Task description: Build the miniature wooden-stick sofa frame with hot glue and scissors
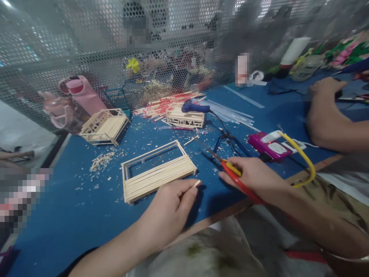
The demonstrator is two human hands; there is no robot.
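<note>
My left hand [170, 206] pinches a short pale wooden stick piece [197, 183] between thumb and fingers, just right of a flat frame of glued wooden sticks [157, 171] lying on the blue table [86, 215]. My right hand [253, 175] grips red-and-yellow-handled scissors [230, 169], blades pointing up-left toward the middle of the table. The two hands are a short gap apart near the table's front edge.
A small wooden-stick bed model [104, 125] stands at the back left, another stick model [185, 116] with a blue glue gun [196, 107] behind it. Loose sticks [167, 103], wood scraps [100, 159], a magenta device [269, 145], a perforated screen [86, 50]. Another person's arm [328, 115] rests at right.
</note>
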